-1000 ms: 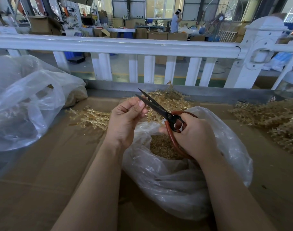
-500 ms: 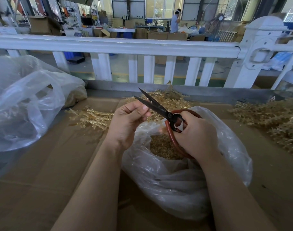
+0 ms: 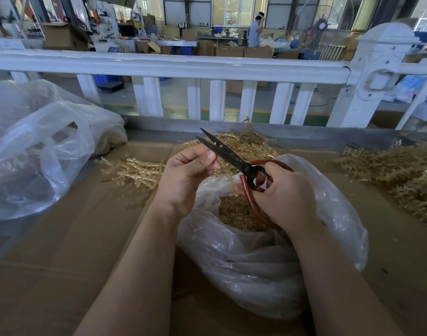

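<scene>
- Step in hand, as judged: trimming gold plastic sprigs with scissors [image 3: 228, 155] over an open bag, with a cut about to be made.
- Right hand [image 3: 284, 195]: fingers curled through and round the red handle loops, gripping the scissors. The blades stand slightly apart, tips pointing up and away to the left.
- Left hand [image 3: 185, 175]: fingers curled, thumb pressed against the forefinger and touching the lower blade. A small gold bit [image 3: 215, 143] shows at the blades just above the thumb. Whether the hand pinches it cannot be told.
- Location: the scissors are held in the air, above the mouth of the clear bag [image 3: 268, 263], which holds a heap of clippings [image 3: 234, 213].
- Next move, as judged: close the blades on the bit while keeping the thumb off the edge, so the cut piece drops into the bag mouth.
- Hazard: the thumb lies against the blade, and the bag's slack rim sits just below the handles and could snag.
- Surroundings: the cardboard-covered tabletop [image 3: 74, 238] carries uncut sprigs [image 3: 134, 169] just beyond the left hand and a second pile [image 3: 401, 175] to the right.
- A large bag [image 3: 37, 146] lies at the left.
- A white fence [image 3: 183, 66] borders the far edge, with a person [image 3: 256, 30] well beyond it.
</scene>
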Available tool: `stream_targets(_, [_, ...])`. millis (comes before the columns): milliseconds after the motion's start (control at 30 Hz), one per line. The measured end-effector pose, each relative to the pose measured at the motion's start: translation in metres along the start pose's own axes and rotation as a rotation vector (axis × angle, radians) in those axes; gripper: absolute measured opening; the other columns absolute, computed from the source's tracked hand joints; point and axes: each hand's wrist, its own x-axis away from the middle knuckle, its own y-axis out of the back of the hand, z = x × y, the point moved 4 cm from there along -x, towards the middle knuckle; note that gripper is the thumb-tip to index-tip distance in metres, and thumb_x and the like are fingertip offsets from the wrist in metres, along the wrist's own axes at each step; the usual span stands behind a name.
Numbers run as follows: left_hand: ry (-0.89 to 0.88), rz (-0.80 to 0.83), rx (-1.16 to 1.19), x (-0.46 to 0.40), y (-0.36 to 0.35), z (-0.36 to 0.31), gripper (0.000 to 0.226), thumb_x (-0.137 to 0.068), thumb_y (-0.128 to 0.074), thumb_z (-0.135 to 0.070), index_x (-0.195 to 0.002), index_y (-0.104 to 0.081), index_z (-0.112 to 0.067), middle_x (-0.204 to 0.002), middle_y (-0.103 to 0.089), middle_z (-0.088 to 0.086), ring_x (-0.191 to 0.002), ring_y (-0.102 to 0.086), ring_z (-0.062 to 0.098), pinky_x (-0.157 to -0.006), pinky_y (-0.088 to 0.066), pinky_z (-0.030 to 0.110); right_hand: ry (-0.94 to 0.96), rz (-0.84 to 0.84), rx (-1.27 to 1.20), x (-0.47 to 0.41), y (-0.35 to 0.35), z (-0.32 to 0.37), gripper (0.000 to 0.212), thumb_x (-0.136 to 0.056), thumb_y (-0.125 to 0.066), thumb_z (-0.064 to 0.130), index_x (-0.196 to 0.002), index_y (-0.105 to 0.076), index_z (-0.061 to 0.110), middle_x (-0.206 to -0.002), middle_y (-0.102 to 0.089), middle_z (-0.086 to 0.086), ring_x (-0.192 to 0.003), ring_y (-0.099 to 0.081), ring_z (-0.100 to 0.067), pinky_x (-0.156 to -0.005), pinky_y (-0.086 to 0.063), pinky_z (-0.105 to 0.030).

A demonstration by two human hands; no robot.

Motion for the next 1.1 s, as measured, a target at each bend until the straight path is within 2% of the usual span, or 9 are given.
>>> stream_targets(100, [-0.015,-0.009,-0.024,-0.0006,0.0009,0.0003,0.006,-0.080,-0.070,-0.007,-0.075,-0.068,-0.010,-0.069,-0.064,0.003,-0.066,-0.056,0.014,-0.072,-0.046,0.024,0.003,0.005,-0.001,0.0001,-0.0007,-0.0009,0.053,-0.081,-0.054,0.073,-0.082,-0.067,0.021,-0.069,-0.065,0.013,-0.061,-0.060,-0.007,-0.058,-0.056,-0.031])
stream_targets(267, [-0.095,-0.010,-0.171,-0.0026,-0.0002,-0.0005,0.012,-0.085,-0.062,0.003,-0.077,-0.063,-0.005,-0.067,-0.065,0.002,-0.064,-0.058,0.013,-0.070,-0.050,0.024,0.023,-0.025,-0.036,0.0004,0.0043,0.0048,0.080,-0.073,-0.029,0.094,-0.089,-0.069,0.027,-0.073,-0.063,0.019,-0.062,-0.056,-0.001,-0.056,-0.046,-0.015])
stream_targets(400, [-0.120,-0.007,-0.210,-0.0032,-0.0006,-0.0010,0.014,-0.088,-0.057,0.008,-0.081,-0.064,-0.002,-0.069,-0.065,0.003,-0.065,-0.057,0.015,-0.071,-0.051,0.026,0.012,-0.023,-0.043,0.0002,0.0034,0.0055,0.089,-0.070,-0.021,0.098,-0.093,-0.070,0.027,-0.077,-0.067,0.017,-0.066,-0.060,-0.003,-0.058,-0.052,-0.020])
stream_targets(700, [-0.124,-0.029,-0.201,-0.0012,-0.0033,-0.0044,0.016,-0.088,-0.056,0.010,-0.081,-0.064,-0.003,-0.070,-0.065,0.003,-0.067,-0.056,0.016,-0.073,-0.050,0.026,0.017,-0.015,-0.097,0.0009,0.0049,0.0081,0.083,-0.071,-0.028,0.096,-0.087,-0.069,0.025,-0.073,-0.065,0.017,-0.063,-0.057,0.000,-0.056,-0.044,-0.012])
stream_targets(900, [-0.109,-0.044,-0.186,0.0001,-0.0051,-0.0046,0.016,-0.088,-0.057,0.009,-0.080,-0.063,-0.004,-0.070,-0.064,0.004,-0.068,-0.055,0.017,-0.074,-0.049,0.029,0.012,0.011,-0.091,-0.0005,0.0015,0.0044,0.088,-0.069,-0.027,0.097,-0.089,-0.070,0.023,-0.075,-0.066,0.017,-0.065,-0.059,-0.001,-0.060,-0.051,-0.018])
stream_targets(1000, [-0.094,-0.057,-0.172,0.0002,-0.0038,-0.0037,0.014,-0.087,-0.059,0.006,-0.080,-0.062,-0.005,-0.069,-0.064,0.002,-0.067,-0.055,0.016,-0.076,-0.046,0.031,0.008,0.020,-0.092,0.0000,0.0014,0.0035,0.081,-0.071,-0.037,0.092,-0.090,-0.071,0.021,-0.078,-0.069,0.015,-0.067,-0.061,-0.002,-0.061,-0.053,-0.019])
stream_targets(1100, [-0.080,-0.053,-0.122,0.0000,-0.0014,-0.0030,0.004,-0.083,-0.063,-0.005,-0.087,-0.063,-0.003,-0.073,-0.064,0.004,-0.069,-0.054,0.016,-0.076,-0.045,0.031,-0.060,0.019,-0.147,-0.0001,0.0000,-0.0006,0.056,-0.076,-0.060,0.077,-0.086,-0.071,0.023,-0.074,-0.069,0.015,-0.064,-0.062,-0.002,-0.059,-0.053,-0.019])
